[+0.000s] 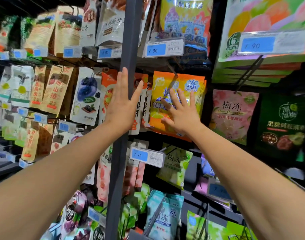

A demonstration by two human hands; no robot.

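Both arms reach up to a shop rack of hanging snack bags. My left hand (123, 103) is flat with straight fingers, in front of the grey upright post (129, 49) and the white bags (143, 108) beside it. My right hand (181, 111) has its fingers spread on the front of an orange and yellow bag (165, 84) that hangs from a peg. Neither hand grips anything.
A pink bag (233, 115) and a dark green bag (285, 125) hang to the right. Price tags (163, 47) (146, 155) stick out on peg ends. Light blue bags (163, 217) hang lower down, and brown and white bags (56, 87) fill the left.
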